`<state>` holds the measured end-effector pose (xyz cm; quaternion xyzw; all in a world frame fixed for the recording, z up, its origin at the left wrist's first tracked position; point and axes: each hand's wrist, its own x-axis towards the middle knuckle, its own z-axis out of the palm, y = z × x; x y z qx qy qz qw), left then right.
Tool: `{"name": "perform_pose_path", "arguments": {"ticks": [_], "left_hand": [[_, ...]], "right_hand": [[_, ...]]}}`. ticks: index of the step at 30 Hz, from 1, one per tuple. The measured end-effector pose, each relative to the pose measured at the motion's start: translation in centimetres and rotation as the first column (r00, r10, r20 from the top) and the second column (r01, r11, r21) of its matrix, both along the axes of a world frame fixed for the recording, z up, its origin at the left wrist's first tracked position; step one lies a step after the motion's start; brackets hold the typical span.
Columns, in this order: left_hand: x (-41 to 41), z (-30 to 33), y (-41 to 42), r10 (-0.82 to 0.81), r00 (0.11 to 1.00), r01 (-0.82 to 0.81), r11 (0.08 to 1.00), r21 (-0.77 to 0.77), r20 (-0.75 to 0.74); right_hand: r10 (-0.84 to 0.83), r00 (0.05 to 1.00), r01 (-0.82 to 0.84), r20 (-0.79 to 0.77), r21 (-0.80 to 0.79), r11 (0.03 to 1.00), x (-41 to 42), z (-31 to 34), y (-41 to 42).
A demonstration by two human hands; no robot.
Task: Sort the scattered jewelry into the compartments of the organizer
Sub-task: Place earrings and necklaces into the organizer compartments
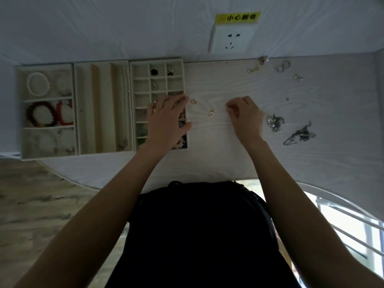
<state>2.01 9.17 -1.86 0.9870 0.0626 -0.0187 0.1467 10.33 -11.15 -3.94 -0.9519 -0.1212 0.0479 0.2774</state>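
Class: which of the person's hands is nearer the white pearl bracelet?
Left. The left hand lies over the small-compartment tray, right of the pearl bracelet; the right hand is farther right.

A pale wood-grain tabletop [218,84] carried 3 cream organizer trays [99,150] side by side at its left. To the right lay scattered jewelry: 2 small gold pieces [211,113], silver clusters [275,122], a tangled chain [300,135] and small pieces [283,67] near the far edge.

dim indoor light | daylight glare lower right | soft blur | wide-angle bending at edges
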Motion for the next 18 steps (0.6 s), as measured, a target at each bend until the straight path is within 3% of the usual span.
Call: {"name": "perform_pose_path", "arguments": {"ticks": [4,9,13,18], "left_hand": [[0.1,0.1,-0.1,0.004,1.0,-0.004,1.0,0.005,-0.028],[0.1,0.1,0.5,-0.008,0.996,0.014,0.998,-0.069,0.089],[-0.8,0.7,3.3,0.233,0.935,-0.201,0.969,-0.141,0.267],[-3.7,0.5,7.6,0.505,0.835,-0.458,0.858,-0.231,0.22]], "right_hand": [[0.023,1.0,-0.023,-0.004,-0.071,0.997,0.3,0.7,0.0],[-0.029,0.998,0.037,-0.059,0.141,0.989,0.3,2.9,2.3],[0.218,0.973,-0.194,-0.076,0.246,0.95,0.9,4.2,7.9],[0.467,0.881,-0.452,-0.074,0.155,0.878,1.9,4.1,16.2]]}}
